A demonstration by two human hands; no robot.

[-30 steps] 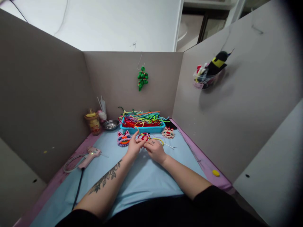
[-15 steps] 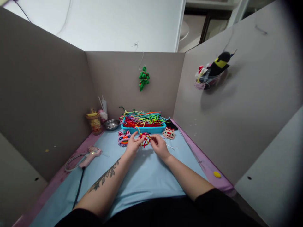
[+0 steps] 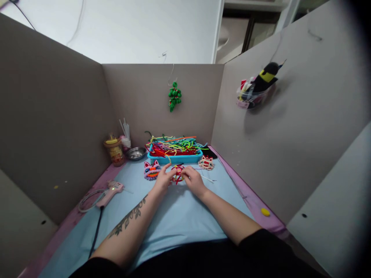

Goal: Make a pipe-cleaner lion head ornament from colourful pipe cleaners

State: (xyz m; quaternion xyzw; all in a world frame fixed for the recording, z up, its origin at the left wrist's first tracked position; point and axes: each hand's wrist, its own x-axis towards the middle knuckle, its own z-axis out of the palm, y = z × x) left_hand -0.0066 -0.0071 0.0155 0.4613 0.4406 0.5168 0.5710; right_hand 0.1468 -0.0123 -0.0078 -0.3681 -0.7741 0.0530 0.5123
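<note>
The left hand (image 3: 164,180) pinches the left side of a red-and-yellow openwork craft piece (image 3: 178,173), its thumb laid over the front. The right hand (image 3: 193,180) has its thumb and fingertips drawn together on the right side of the same piece. The fingers partly cover it, so its full outline cannot be told. Both hands hold it above the blue-covered desk (image 3: 179,220), in front of a blue tray (image 3: 176,159) heaped with fuzzy stems (image 3: 174,146) in red, green, yellow, orange and light blue.

A purple cat-faced piece (image 3: 152,171) with pink ears lies just beside the left hand, and a cream cat-faced piece (image 3: 206,163) lies beyond the right hand, near a flat black object (image 3: 210,152). A thin white stick (image 3: 208,178) points out to the right of the right hand. To the left of the tray are a metal bowl (image 3: 136,153), a lidded cup (image 3: 115,153) and a bundle of white sticks (image 3: 125,129) standing upright.

A pink glue gun (image 3: 109,194) lies at the left, a small green light showing on it. A yellow disc (image 3: 265,212) lies near the right edge. A green ornament (image 3: 175,96) hangs on the back panel (image 3: 139,92), and a clear container (image 3: 249,99) filled with tools hangs on the right panel (image 3: 304,116).
</note>
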